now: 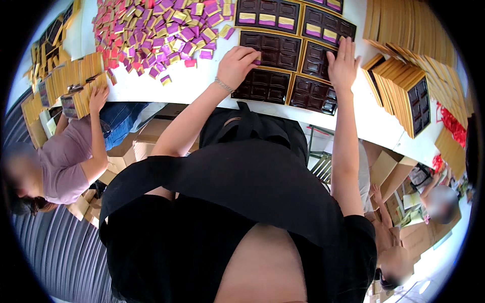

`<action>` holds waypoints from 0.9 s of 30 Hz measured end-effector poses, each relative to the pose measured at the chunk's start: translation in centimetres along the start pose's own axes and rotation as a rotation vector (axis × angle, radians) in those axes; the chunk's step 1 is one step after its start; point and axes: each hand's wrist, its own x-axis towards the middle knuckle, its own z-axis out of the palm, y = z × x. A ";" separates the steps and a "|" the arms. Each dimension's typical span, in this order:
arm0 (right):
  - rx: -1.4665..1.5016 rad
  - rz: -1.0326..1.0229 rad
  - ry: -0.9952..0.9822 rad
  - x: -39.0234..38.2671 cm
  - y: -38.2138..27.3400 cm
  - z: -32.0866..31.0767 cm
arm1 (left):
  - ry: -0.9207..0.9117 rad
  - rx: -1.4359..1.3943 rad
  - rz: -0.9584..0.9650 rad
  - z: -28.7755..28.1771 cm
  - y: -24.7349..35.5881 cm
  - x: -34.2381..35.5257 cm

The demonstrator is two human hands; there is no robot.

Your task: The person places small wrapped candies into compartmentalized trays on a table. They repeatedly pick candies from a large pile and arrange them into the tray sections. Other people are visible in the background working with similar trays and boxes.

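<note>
Dark brown compartment trays with gold edges lie in rows before me. My left hand (pixel 237 66), a bracelet at its wrist, pinches a small purple-and-gold piece (pixel 257 60) over the left compartments of one tray (pixel 277 52). My right hand (pixel 343 68) lies flat, fingers stretched, along the right edge of the neighbouring tray (pixel 316 60); nothing shows in its grip. Two trays nearest me, one left (pixel 260 86) and one right (pixel 311 94), show bare compartments. Farther back, a tray (pixel 267 9) holds several gold-and-purple pieces in its front row.
A loose heap of small purple, gold and red pieces (pixel 177 38) spreads over the white table (pixel 166 93) at left. Stacked gold-edged trays (pixel 404 83) stand at right. At far left a co-worker's hand (pixel 98 97) touches another tray stack (pixel 76 81). More people sit at lower right.
</note>
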 end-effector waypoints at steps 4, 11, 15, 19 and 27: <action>-0.207 -0.077 -0.047 0.6 1.0 0.0 | -0.009 0.047 -0.004 0.6 -0.2 -0.3; -0.041 -0.183 0.065 0.3 2.6 -0.5 | -0.189 0.332 0.135 0.5 0.6 -1.8; -0.060 -0.185 -0.063 0.6 2.5 -0.6 | -0.388 0.407 -0.001 0.3 1.2 -2.6; 0.005 -0.180 -0.041 0.3 2.5 -0.6 | -0.431 0.384 -0.061 0.1 3.0 -2.1; 0.301 -0.326 0.047 2.5 -13.1 -4.5 | -0.006 0.421 -0.302 -4.7 -6.7 -0.4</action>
